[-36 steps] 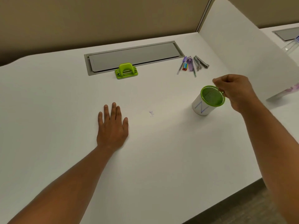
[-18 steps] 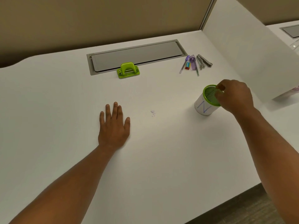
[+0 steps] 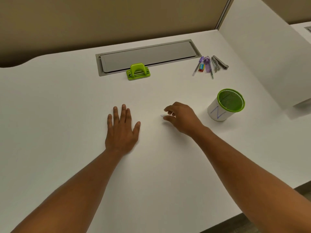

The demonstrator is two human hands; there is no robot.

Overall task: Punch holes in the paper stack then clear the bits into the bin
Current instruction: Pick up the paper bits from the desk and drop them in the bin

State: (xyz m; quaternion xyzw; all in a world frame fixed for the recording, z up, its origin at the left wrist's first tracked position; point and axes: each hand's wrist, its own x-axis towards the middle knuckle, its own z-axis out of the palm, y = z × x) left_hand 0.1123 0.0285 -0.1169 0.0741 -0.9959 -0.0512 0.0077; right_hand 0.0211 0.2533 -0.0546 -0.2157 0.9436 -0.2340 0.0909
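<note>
Head view over a white tabletop (image 3: pixel 70 105). Left hand (image 3: pixel 122 130) at centre of frame, flat, palm down, fingers spread, holding nothing. Right hand (image 3: pixel 180 117) just right of it, thumb and forefinger curled and slightly parted around a small white paper bit (image 3: pixel 162 115) on the tabletop; contact with the bit too small to tell. Bin (image 3: pixel 226 105), a white cup with green mesh rim and blue mark, at right of frame, apart from the right hand. Green hole punch (image 3: pixel 138 71) at upper centre, touching the edge of a grey recessed cover (image 3: pixel 148 54). Pens and stapler (image 3: pixel 210 65) at upper right.
</note>
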